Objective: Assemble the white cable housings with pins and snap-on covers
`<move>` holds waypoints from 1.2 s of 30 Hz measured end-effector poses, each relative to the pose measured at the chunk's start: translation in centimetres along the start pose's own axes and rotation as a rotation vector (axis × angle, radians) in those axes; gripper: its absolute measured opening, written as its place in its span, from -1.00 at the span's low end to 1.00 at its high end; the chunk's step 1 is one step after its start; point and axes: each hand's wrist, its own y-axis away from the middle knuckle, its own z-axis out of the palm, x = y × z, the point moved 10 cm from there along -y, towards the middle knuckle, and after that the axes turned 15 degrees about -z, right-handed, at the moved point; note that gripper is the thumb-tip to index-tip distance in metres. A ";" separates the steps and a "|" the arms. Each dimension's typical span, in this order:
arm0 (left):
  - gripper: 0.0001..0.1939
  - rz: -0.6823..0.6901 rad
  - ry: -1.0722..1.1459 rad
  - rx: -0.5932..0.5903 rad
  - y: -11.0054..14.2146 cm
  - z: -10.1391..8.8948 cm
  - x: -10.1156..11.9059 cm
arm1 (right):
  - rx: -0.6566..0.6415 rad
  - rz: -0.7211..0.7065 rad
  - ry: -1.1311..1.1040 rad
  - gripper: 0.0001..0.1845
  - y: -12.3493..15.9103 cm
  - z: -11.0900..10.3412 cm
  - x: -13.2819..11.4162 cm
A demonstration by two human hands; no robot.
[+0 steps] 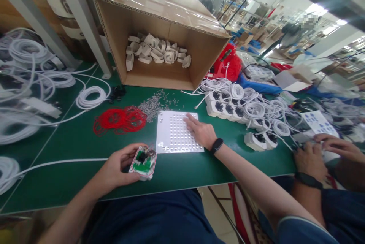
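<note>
Taking the white sheet (163, 132) in front of me as the clock's centre, my left hand (119, 168) is out at eight o'clock, gripping a white housing (146, 177) with its thumb along the near edge and its fingers round the far side. The housing lies open side up, showing me a green circuit board (142, 166). A white cable (71, 160) runs off toward nine o'clock from behind that hand; where it ends is hidden.

My right hand (203, 133) reaches in from three o'clock, its fingers stretched forward onto the sheet's rows of round dots — I can't tell whether the tips pinch anything.

Loose screws (151, 107) are heaped at half past ten, red rings (112, 118) at half past nine. At twelve stands a cardboard box (162, 80) with white plastic parts (157, 54) inside; corded white units (225, 109) are grouped at two.
</note>
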 end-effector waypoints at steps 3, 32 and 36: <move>-0.45 0.014 -0.264 -0.101 0.3 1.7 1.5 | 0.080 -0.001 -0.095 -0.55 -0.3 -1.1 0.4; -0.67 0.063 -0.763 -0.278 -1.6 4.7 4.4 | 0.751 0.639 -1.303 -0.75 4.1 2.6 -7.1; -0.71 0.055 -0.778 -0.273 -1.6 4.7 4.3 | 0.730 0.623 -1.331 -0.76 4.0 2.5 -7.2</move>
